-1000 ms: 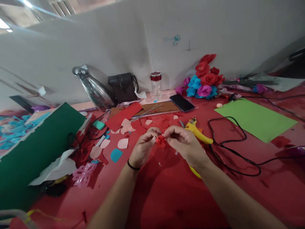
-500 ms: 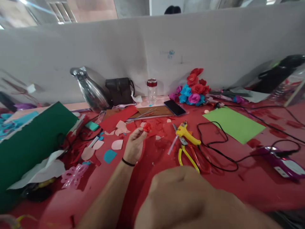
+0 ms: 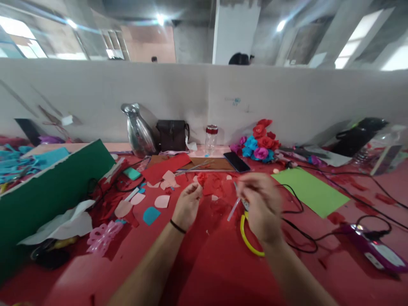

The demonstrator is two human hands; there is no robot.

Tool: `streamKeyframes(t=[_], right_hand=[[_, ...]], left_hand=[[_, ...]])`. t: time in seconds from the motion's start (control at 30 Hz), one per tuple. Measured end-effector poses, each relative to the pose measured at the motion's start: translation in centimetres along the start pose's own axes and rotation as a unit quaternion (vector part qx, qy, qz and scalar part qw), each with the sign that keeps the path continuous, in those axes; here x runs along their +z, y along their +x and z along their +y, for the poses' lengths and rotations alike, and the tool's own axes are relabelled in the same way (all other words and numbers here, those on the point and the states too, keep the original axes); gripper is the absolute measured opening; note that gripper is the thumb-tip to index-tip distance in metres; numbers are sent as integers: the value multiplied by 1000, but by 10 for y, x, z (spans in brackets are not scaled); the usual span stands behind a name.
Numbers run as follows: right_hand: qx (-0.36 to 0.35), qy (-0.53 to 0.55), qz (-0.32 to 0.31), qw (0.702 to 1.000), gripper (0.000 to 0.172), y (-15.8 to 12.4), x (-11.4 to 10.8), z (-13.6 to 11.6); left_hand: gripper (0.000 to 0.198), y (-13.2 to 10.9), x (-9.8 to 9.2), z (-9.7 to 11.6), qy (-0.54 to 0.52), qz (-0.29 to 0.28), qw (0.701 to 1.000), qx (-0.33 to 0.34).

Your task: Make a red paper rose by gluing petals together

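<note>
My left hand [image 3: 188, 204] is closed, its thumb and fingers pinching a small red paper flower [image 3: 202, 178] over the middle of the table. To the right, my right hand [image 3: 259, 206] hovers over the spot where the yellow glue gun lay and hides it. Motion smears its fingers, so a grip on the gun cannot be made out. A clear glue stick [image 3: 233, 209] shows just left of this hand. Below it, a yellow handle [image 3: 247, 240] of the pliers curves out. Pink petal pieces [image 3: 162, 201] and a blue one [image 3: 151, 216] lie left of my left hand.
A bunch of paper flowers [image 3: 261, 142], a phone [image 3: 236, 162], a jar [image 3: 211, 140] and a steel jug [image 3: 138, 131] stand or lie along the back. Green paper [image 3: 310, 189], black cables [image 3: 302, 229] and a purple device [image 3: 378, 248] are at right; a green board [image 3: 57, 191] at left.
My right hand has moved from the near edge up and forward over the glue gun. My left hand still holds the red flower. The head view has tilted upward.
</note>
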State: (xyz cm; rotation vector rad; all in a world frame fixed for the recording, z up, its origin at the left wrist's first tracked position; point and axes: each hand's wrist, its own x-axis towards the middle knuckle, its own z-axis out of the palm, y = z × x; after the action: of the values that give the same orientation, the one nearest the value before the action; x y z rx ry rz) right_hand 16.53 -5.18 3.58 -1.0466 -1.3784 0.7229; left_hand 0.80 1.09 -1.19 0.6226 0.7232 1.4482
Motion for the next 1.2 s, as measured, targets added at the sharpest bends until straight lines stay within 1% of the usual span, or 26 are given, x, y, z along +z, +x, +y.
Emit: streamKeyframes(t=[0.03, 0.1, 0.13, 0.2, 0.27, 0.33, 0.47, 0.53, 0.57, 0.7, 0.73, 0.83, 0.97, 1.2], right_hand=[[6, -4, 0, 1000, 15, 14, 9, 8], [83, 12, -35, 996, 21, 35, 25, 27], [115, 30, -56, 991, 26, 40, 31, 36], [137, 56, -74, 986, 29, 41, 38, 51], [135, 72, -86, 984, 26, 35, 39, 59], [133, 82, -91, 984, 21, 29, 37, 61], [143, 105, -89, 980, 18, 25, 35, 58], [133, 103, -82, 982, 17, 25, 35, 57], [124, 95, -75, 985, 17, 25, 35, 56], [90, 27, -53, 994, 19, 23, 33, 55], [79, 7, -50, 996, 19, 23, 32, 55], [41, -46, -43, 997, 17, 21, 29, 53], [9, -72, -41, 996, 15, 20, 29, 53], [-25, -80, -48, 995, 15, 20, 28, 57]], left_hand=[[28, -1, 1, 0, -7, -7, 1000, -13], [29, -4, 2, -1, -10, -25, 999, -21], [29, -5, 2, -1, -6, -32, 999, -28], [28, -7, 2, -3, -1, -43, 998, -49], [26, -9, 3, -3, -3, -47, 996, -75], [24, -9, 3, -4, -4, -52, 994, -96], [25, -9, 3, -6, 8, -63, 989, -136], [26, -9, 4, -6, 15, -63, 987, -145], [26, -10, 4, -5, 25, -56, 989, -132], [20, -15, 10, 4, 91, -1, 996, -10], [18, -16, 11, 7, 95, 3, 995, 3], [15, -20, 15, 16, 73, -15, 997, -13], [15, -23, 17, 20, 81, -29, 996, -26], [19, -26, 20, 20, 57, -17, 997, -53]])
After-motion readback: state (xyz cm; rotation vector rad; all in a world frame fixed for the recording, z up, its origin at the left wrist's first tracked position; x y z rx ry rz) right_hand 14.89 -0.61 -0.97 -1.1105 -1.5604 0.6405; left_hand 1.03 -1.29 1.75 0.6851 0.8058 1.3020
